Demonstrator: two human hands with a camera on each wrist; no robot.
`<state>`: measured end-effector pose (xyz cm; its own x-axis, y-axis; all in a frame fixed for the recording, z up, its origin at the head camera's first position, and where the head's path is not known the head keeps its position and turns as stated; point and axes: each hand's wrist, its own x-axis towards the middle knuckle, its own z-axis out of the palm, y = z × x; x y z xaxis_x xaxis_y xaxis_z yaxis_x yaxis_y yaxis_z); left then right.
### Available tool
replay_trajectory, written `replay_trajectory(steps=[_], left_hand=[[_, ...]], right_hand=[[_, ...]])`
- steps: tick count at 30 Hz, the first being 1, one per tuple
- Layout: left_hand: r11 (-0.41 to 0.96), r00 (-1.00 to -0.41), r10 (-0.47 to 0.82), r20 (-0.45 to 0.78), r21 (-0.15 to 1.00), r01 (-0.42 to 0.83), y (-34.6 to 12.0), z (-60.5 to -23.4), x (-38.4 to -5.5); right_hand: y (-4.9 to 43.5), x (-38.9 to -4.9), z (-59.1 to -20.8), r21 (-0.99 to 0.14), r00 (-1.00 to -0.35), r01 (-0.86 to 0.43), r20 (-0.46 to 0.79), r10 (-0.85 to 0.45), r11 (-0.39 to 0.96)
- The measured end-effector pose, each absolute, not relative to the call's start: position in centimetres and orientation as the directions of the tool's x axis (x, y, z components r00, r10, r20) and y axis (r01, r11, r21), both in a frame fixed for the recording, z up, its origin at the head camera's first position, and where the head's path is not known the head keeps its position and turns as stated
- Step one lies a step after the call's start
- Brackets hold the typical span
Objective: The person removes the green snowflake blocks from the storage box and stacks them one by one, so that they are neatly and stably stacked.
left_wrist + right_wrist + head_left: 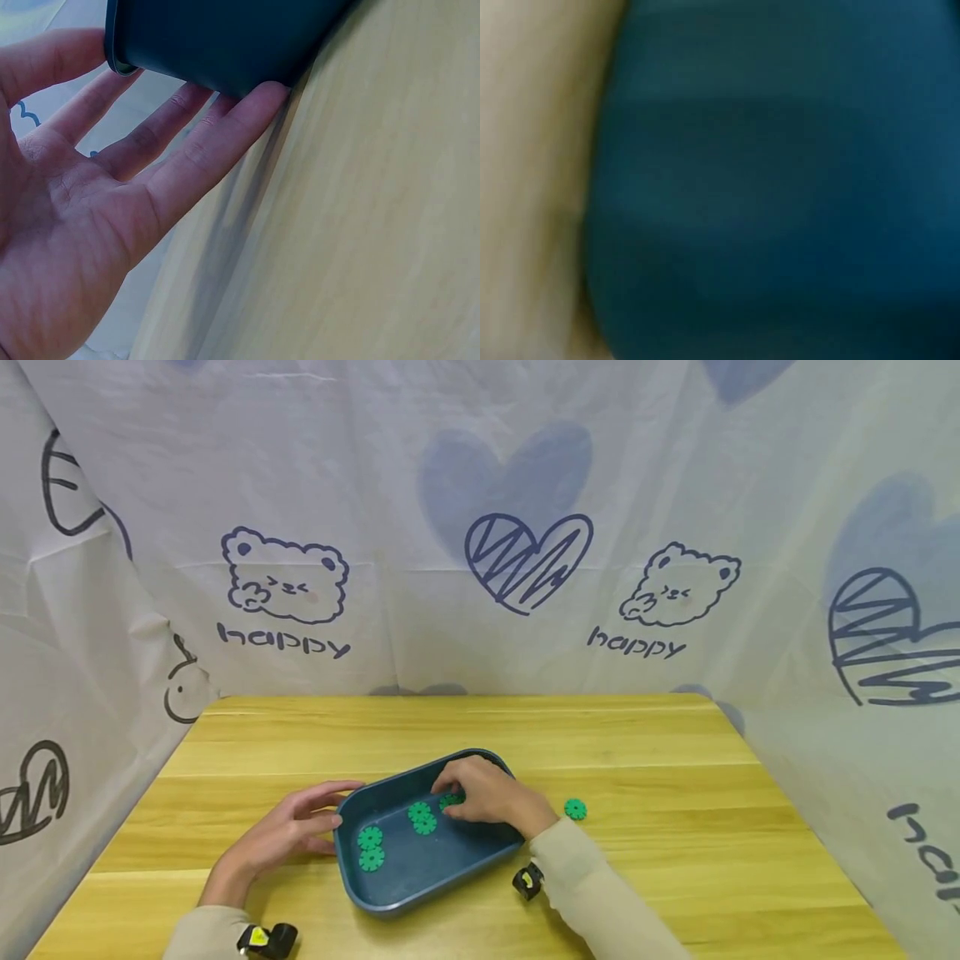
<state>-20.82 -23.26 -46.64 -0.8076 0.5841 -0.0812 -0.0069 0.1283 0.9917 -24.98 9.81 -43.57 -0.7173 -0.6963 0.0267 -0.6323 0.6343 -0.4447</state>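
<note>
Support Positions

We locate one green, notched, round plastic disc (447,802) inside the dark-blue rectangular plastic tray (423,870), at the curled right hand (480,789); whether it pinches, we cannot tell. Our left hand (281,832) spreads against the end wall, presumably steadying the tray. A matching disc (575,809) lies on the yellow wooden bench (690,814).

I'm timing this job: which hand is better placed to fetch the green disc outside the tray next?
Probably the right hand: it is at the right part of the tray, nearer the loose green disc on the table. The left hand touches the tray's left end.
</note>
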Motion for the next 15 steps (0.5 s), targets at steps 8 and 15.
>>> replay_trajectory(steps=[8,15], left_hand=[[0.122,-0.808,0.583,-0.082,0.992,-0.012,-23.4,-46.7,-20.9],[0.13,-0.808,0.584,-0.08,0.992,-0.005,-23.4,-46.7,-21.0]], right_hand=[[8.0,-25.0,-44.6,-0.348,-0.684,-0.688,0.017,-0.729,0.637],[7.3,-24.6,-45.1,-0.313,-0.677,-0.693,-0.026,-0.735,0.649]])
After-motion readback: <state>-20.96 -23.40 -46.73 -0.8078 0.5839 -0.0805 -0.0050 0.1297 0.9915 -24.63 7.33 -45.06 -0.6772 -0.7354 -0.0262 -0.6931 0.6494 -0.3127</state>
